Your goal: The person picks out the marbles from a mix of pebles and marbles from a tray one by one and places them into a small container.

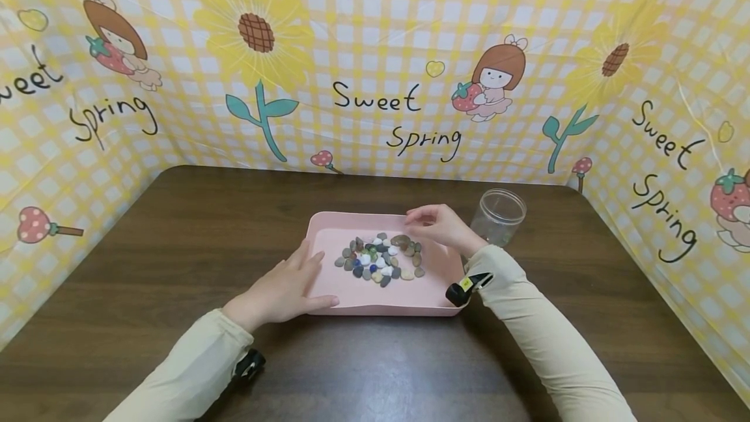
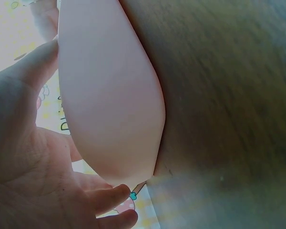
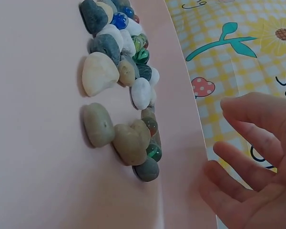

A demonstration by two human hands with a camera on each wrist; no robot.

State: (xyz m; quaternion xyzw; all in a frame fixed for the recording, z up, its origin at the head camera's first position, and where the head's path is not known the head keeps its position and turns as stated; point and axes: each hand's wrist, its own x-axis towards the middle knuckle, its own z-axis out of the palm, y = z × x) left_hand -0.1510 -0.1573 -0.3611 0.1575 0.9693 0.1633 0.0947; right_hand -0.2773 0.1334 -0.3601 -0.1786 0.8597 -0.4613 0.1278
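Observation:
A pink tray holds a cluster of grey, white and tan pebbles with glass marbles among them, such as a blue marble and a green marble. My left hand rests on the tray's left rim, fingers spread and thumb over the near edge. In the left wrist view its fingers lie along the tray's outer wall. My right hand hovers at the tray's far right part, fingers loosely bent. The right wrist view shows nothing between the fingers of that hand.
A clear round jar stands behind and right of the tray, near my right wrist; its lower part is partly hidden. The brown wooden table meets a yellow checked cloth at the back and sides.

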